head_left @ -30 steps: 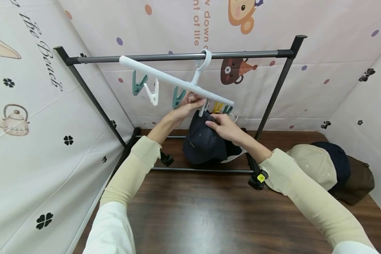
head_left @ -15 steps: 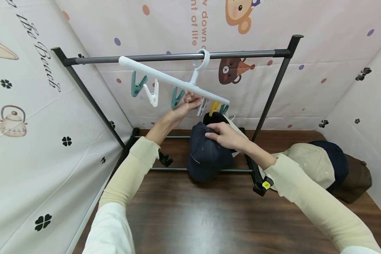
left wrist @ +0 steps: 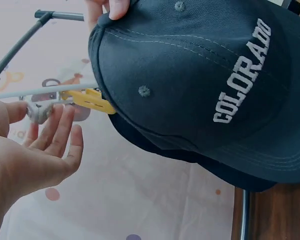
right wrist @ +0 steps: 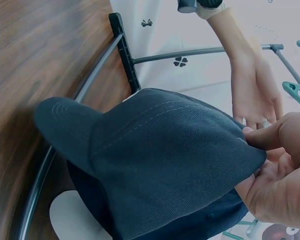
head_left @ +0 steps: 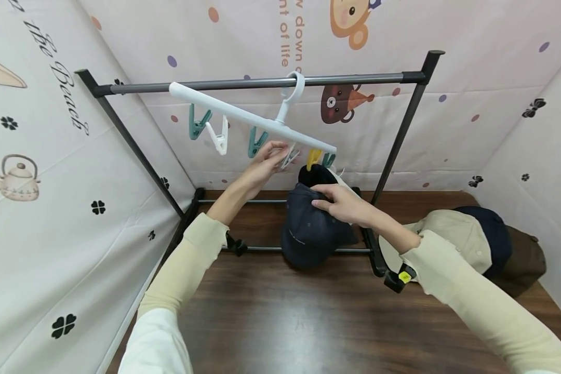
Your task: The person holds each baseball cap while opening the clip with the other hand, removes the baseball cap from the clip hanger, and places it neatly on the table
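Below the white hanger [head_left: 252, 118], my left hand [head_left: 264, 163] pinches a light grey clothespin [left wrist: 39, 111] between thumb and fingers. The other fingers of that hand spread loosely in the left wrist view. My right hand [head_left: 348, 203] grips the back edge of a navy baseball cap [head_left: 308, 226], thumb on one side. White "COLORADO" lettering shows on the cap's front in the left wrist view. The cap hangs brim down, apart from the grey clothespin. Behind it, a yellow clothespin [head_left: 314, 158] holds a darker cap [head_left: 317, 175], partly hidden.
The hanger hooks over a dark metal rack bar [head_left: 191, 86]. Green clothespins [head_left: 257, 141] and a white one [head_left: 219, 136] hang from it. At right on the wooden floor [head_left: 285, 311] lie a beige cap [head_left: 458, 239], a navy cap [head_left: 491, 236] and a brown one [head_left: 523, 259].
The navy cap has come down and slightly right with my right hand, away from the grey clothespin. My left hand has shifted a little left and down, tilting the clothespin.
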A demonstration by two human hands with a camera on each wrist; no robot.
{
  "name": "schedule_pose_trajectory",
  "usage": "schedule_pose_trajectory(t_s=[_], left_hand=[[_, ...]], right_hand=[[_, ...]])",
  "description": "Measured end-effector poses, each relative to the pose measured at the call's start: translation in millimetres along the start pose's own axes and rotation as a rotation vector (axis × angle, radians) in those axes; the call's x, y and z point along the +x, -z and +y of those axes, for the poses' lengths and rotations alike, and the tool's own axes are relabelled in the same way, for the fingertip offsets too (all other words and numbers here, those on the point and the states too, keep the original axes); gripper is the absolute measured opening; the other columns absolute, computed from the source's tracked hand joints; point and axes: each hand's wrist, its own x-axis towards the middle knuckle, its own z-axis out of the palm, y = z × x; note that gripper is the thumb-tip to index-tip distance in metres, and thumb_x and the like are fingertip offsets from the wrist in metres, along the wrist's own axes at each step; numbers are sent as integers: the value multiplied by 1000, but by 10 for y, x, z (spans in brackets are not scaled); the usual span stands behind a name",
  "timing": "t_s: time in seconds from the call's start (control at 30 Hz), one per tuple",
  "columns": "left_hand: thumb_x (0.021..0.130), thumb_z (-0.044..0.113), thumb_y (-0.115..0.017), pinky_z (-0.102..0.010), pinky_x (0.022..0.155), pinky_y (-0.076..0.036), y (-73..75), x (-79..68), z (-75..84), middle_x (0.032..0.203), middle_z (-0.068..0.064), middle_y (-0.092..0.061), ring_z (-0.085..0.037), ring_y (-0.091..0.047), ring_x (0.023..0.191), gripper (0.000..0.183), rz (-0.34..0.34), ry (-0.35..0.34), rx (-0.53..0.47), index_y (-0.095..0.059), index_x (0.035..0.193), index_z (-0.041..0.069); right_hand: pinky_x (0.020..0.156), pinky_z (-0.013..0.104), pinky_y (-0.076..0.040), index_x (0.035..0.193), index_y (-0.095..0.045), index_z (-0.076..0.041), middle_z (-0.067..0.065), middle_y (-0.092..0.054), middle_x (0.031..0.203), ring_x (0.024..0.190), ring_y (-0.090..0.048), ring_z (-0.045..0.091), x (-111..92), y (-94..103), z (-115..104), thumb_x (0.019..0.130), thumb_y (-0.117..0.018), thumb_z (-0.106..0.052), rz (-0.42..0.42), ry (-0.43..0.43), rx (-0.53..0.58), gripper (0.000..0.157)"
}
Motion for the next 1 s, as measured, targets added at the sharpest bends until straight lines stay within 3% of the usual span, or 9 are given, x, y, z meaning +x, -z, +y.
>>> schedule_pose_trajectory(t_s=[0.13, 0.3, 0.53, 0.73, 0.87, 1.0], left_hand=[[109, 22, -50, -43, 116, -44, 51, -51, -18, 151, -14, -50, -28, -51, 138, 39, 3, -10, 20, -44, 147, 10], [110, 22, -48, -47, 118, -41, 142, -121, -69, 151, -12, -55, -27, -53, 138, 38, -4, -59, 71, -46, 148, 14], [111, 19, -43, -47, 124, -32, 259, -181, -117, 159, -17, -45, -31, -40, 150, 46, 33, -121, 322, -39, 156, 8], [111, 30, -43, -49, 128, -24, 456, -332, -210, 168, -14, -29, -29, -27, 156, 58, 40, -70, 427, -25, 164, 14], [110, 38, -44, -50, 130, -16, 657, -472, -304, 171, -10, -23, -28, -19, 159, 63, 63, -45, 503, -20, 165, 17], [110, 41, -44, -50, 130, -15, 835, -579, -397, 171, -10, -21, -28, -16, 160, 65, 89, -30, 530, -18, 165, 17]], right_hand=[[95, 42, -53, 143, -56, -1, 19, -70, 127, 111, -68, 29, -26, 30, 23, 106, -53, -10, -10, -12, 0, 38], [95, 39, -54, 143, -56, -1, 20, -68, 130, 113, -67, 29, -64, 54, 52, 107, -52, -10, -38, -10, 52, 37], [97, 38, -56, 144, -53, 2, 23, -62, 139, 123, -64, 35, -141, 95, 83, 108, -49, -11, -76, 9, 129, 38], [95, 32, -57, 146, -52, -1, 22, -64, 136, 117, -67, 27, -298, 155, 144, 108, -51, -14, -99, -24, 174, 40], [90, 28, -58, 151, -47, -1, 22, -65, 130, 106, -69, 14, -469, 260, 189, 108, -53, -19, -123, -89, 220, 47], [92, 27, -58, 154, -43, -3, 20, -64, 133, 106, -70, 10, -586, 364, 254, 108, -54, -22, -133, -146, 274, 51]])
